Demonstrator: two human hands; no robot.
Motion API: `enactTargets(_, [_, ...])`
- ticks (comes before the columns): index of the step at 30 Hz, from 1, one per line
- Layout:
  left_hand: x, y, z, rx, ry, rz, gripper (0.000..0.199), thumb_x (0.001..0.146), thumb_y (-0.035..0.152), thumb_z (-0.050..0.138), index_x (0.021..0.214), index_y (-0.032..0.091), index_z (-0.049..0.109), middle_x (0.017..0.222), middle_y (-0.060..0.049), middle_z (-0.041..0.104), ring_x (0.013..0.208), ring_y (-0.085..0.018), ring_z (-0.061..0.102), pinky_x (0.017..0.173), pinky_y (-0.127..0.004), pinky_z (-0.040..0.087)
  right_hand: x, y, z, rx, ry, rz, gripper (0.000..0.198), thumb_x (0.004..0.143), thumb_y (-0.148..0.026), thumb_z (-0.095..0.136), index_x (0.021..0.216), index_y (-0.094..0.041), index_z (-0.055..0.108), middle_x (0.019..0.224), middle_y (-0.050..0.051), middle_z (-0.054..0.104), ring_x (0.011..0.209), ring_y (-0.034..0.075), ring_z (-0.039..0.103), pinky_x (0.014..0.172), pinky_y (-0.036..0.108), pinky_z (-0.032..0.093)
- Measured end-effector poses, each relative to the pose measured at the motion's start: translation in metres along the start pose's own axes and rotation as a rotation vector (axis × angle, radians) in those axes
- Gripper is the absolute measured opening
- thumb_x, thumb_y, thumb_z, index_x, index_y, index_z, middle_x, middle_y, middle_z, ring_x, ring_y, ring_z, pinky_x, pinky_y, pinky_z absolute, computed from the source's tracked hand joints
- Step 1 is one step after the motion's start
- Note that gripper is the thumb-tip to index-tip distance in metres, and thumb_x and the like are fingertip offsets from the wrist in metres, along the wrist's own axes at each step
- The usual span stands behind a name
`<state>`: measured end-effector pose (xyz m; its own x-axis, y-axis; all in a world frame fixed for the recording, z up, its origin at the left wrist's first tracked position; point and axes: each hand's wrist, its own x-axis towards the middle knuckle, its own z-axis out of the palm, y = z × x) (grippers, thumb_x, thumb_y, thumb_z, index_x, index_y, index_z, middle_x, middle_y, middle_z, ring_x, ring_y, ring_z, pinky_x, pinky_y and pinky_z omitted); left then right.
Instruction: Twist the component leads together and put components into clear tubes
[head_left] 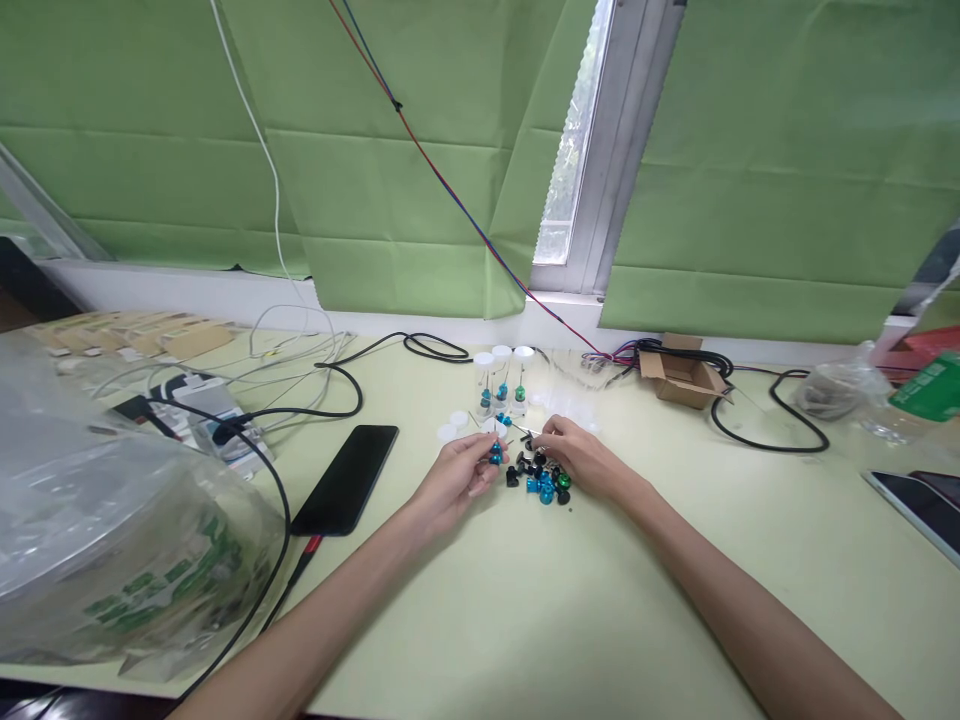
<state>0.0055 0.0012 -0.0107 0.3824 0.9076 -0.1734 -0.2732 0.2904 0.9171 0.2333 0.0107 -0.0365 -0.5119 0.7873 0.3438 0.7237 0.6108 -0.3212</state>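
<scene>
Between its thumb and fingertips, my left hand [461,470] pinches a small blue knob-like part [496,453] with a thin stem pointing up. My right hand [576,450] bends over the far right side of a loose pile of small parts, its fingers drawn together at a black piece. What those fingers hold is too small to tell. The pile mixes black parts [512,477], blue parts [546,490] and a green part [563,481]. Just behind stand three clear containers with white tops [502,354], with blue and green stemmed parts in them. White round lids [448,433] lie left of them.
A black phone [346,480] lies left of my left hand, near a power strip [229,420] with tangled cables. A large plastic-wrapped bundle [135,540] fills the left side. At the back right sits an open cardboard box [684,380]; a tablet-like device [919,510] lies far right.
</scene>
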Motion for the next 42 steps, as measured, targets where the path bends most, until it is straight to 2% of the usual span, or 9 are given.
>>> enactTargets(9, [0.0022,-0.002,0.0005,-0.005,0.004,0.005,0.017,0.085,0.026,0.063,0.078,0.01,0.064,0.076,-0.004,0.061,0.04,0.001,0.034,0.036,-0.014,0.022,0.0027,-0.0037,-0.0022,-0.033,-0.025,-0.017,0.035,0.088,-0.001,0.045,0.105,-0.022,0.066,0.098,0.005,0.052,0.078,0.014,0.051,0.068,0.024,0.041])
enactTargets(16, [0.0016,-0.0014,0.0002,0.003,-0.005,0.012,0.02,0.085,0.029,0.065,0.077,0.011,0.064,0.077,-0.004,0.061,0.041,0.0,0.035,0.036,-0.014,0.022,0.0039,-0.007,-0.0012,-0.072,-0.018,-0.021,0.026,0.09,-0.006,0.048,0.101,-0.022,0.065,0.097,0.005,0.055,0.075,0.014,0.05,0.066,0.024,0.039])
enactTargets(21, [0.0011,-0.0006,0.0013,0.005,-0.01,0.006,0.022,0.086,0.03,0.065,0.078,0.01,0.064,0.076,-0.003,0.06,0.04,0.001,0.033,0.037,-0.015,0.022,0.0052,-0.0059,0.0031,-0.078,-0.008,-0.003,0.017,0.094,-0.011,0.049,0.098,-0.02,0.063,0.098,0.006,0.056,0.081,0.016,0.053,0.069,0.026,0.042])
enactTargets(28, [0.0004,-0.0002,0.0023,0.003,0.01,-0.01,0.02,0.085,0.029,0.065,0.078,0.01,0.064,0.075,-0.003,0.059,0.04,0.001,0.034,0.036,-0.014,0.02,0.0041,-0.0031,0.0046,-0.077,0.006,0.028,0.015,0.097,-0.014,0.047,0.097,-0.017,0.062,0.098,0.007,0.058,0.087,0.018,0.057,0.076,0.029,0.045])
enactTargets(35, [0.0003,-0.0008,0.0019,0.001,0.002,-0.003,0.021,0.084,0.03,0.066,0.077,0.011,0.063,0.075,-0.003,0.059,0.04,0.001,0.033,0.036,-0.014,0.021,0.0042,-0.0077,0.002,-0.112,0.002,0.095,0.011,0.096,-0.017,0.053,0.091,-0.017,0.063,0.096,0.007,0.06,0.085,0.018,0.058,0.074,0.028,0.045])
enactTargets(42, [-0.0006,0.001,0.0034,0.003,0.007,-0.01,0.021,0.084,0.029,0.066,0.076,0.01,0.062,0.073,-0.003,0.06,0.039,0.001,0.033,0.035,-0.015,0.021,0.0039,-0.0073,0.0014,-0.138,0.041,0.083,0.014,0.096,-0.016,0.053,0.084,-0.018,0.061,0.088,0.006,0.062,0.085,0.019,0.057,0.073,0.03,0.044])
